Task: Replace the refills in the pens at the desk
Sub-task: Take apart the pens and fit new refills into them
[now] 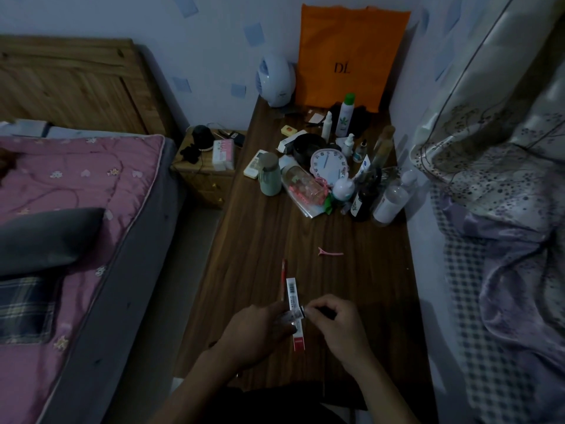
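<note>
Head view: the left hand [253, 328] is pressing curled fingers on the refill packet [296, 313] lying on the desk [367, 286], while the right hand [333, 319] is pinching its torn flap. What the right palm is enclosing stays hidden. A red pen [283, 278] is lying at the packet's 11 o'clock, a pink hair clip [330, 251] at 1 o'clock.

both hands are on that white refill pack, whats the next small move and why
Probably peel the pack's flap open and draw one refill out. Both the left hand and the right hand pinch the white refill pack at its middle, where a bit of wrapper looks lifted. The red pen lies untouched beside it on the desk, so a refill seems needed first.
</note>
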### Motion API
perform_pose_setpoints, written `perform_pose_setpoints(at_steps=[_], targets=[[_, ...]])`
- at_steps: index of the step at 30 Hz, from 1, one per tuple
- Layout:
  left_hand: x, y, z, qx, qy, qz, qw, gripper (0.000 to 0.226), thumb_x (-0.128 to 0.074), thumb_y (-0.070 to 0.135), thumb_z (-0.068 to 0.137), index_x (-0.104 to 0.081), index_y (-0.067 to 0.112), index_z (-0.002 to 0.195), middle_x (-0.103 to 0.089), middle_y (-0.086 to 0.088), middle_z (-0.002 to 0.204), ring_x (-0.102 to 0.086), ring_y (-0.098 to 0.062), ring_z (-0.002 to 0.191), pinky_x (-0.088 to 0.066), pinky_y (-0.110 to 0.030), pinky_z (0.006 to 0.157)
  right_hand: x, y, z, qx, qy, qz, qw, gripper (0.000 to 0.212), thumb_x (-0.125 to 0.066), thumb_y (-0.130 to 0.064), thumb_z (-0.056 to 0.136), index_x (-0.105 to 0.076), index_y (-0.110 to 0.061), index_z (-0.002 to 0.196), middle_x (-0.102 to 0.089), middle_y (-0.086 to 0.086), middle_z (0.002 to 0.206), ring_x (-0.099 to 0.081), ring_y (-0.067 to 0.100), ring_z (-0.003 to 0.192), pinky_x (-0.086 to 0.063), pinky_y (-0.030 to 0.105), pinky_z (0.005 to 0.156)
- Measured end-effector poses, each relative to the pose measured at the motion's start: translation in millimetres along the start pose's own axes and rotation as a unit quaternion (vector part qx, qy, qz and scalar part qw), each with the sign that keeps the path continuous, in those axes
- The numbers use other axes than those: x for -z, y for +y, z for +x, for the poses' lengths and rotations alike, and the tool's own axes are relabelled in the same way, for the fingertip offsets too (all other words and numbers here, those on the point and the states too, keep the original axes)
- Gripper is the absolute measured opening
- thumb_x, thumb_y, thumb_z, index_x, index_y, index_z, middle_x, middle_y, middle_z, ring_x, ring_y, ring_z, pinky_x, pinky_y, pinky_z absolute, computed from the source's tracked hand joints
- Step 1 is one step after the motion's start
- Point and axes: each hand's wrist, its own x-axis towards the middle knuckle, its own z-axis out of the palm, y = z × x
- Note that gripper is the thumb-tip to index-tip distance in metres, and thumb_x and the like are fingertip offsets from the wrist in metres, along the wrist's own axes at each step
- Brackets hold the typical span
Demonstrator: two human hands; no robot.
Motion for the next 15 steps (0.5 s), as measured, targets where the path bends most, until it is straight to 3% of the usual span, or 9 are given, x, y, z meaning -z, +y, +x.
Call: perform_pose_setpoints(at_steps=[3,7,15], targets=[[6.2,1.9,-1.2,-0.018,-0.012,0.055,0.998,0.028,-0.044,0.056,0.091,-0.052,0.032,0.102,-0.071,0.002,0.086,-0.067,-0.019,0.076,-0.052,-0.034,0.064,-6.1,3.9,-3.6,-0.035,-0.007,0.023,0.999,0.005,-0.071,-0.026,0.089,-0.075,-0.028,0.086,-0.073,-0.015,0.089,-0.067,-0.001,0.087,-0.051,0.017,0.067],[12.4,6.9,2.7,-0.003,-0.046,0.126,0.991,0.028,-0.042,0.054,0.094,-0.055,0.032,0.105,-0.068,0.003,0.082,-0.066,-0.015,0.07,-0.055,-0.035,0.064,-15.3,10.7,-9.5,-0.124,0.0,0.111,0.986,0.009,-0.071,-0.035,0.087,-0.077,-0.028,0.091,-0.076,-0.006,0.095,-0.071,0.01,0.093,-0.055,0.033,0.083],[8.1,21.9,0.5,-0.03,-0.05,0.22,0.974,0.027,-0.043,0.043,0.097,-0.049,0.026,0.117,-0.067,-0.001,0.084,-0.065,-0.021,0.069,-0.046,-0.031,0.055,-15.8,9.1,-15.5,-0.156,-0.008,0.189,0.97,0.01,-0.07,-0.021,0.089,-0.08,-0.023,0.089,-0.078,0.007,0.095,-0.071,0.032,0.099,-0.052,0.058,0.095]])
